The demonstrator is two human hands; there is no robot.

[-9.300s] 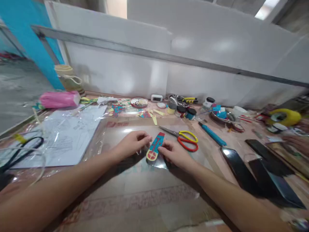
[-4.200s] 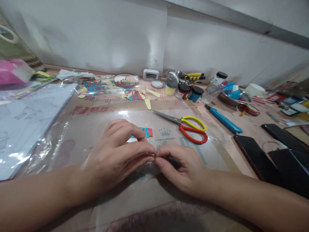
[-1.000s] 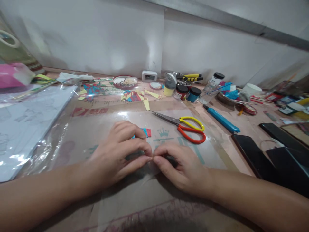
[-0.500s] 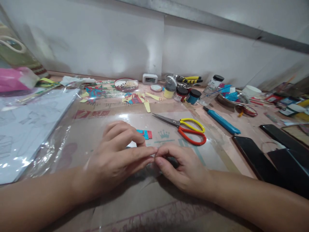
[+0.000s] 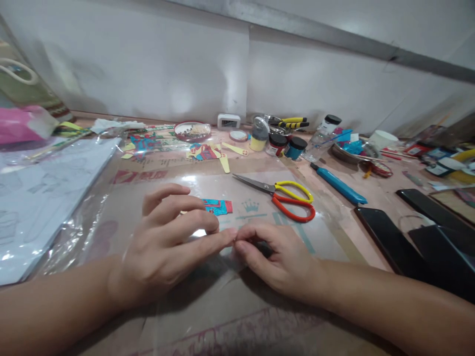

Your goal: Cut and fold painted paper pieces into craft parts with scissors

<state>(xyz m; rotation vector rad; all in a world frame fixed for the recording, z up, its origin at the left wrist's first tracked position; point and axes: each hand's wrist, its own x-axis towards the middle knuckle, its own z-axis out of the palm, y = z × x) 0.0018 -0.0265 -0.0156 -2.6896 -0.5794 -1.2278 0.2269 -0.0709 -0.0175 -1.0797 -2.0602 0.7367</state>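
Observation:
My left hand is over the plastic-covered work surface, its fingers spread and its index fingertip touching the fingertips of my right hand. My right hand is closed in a pinch of thumb and index finger; whatever is between them is too small to make out. Just behind my left fingers lies a blue and red painted cutout, partly covered by them. Scissors with one yellow and one red handle lie open beyond my right hand, blades toward the left.
Yellow and painted cutouts, a dish of beads and paint jars stand toward the wall. A blue cutter and black phones lie right. Drawings under plastic are left.
My left hand has shifted left and its fingers have spread, with the thumb now hidden below the index finger. More of the painted cutout shows. My right hand keeps its pinch.

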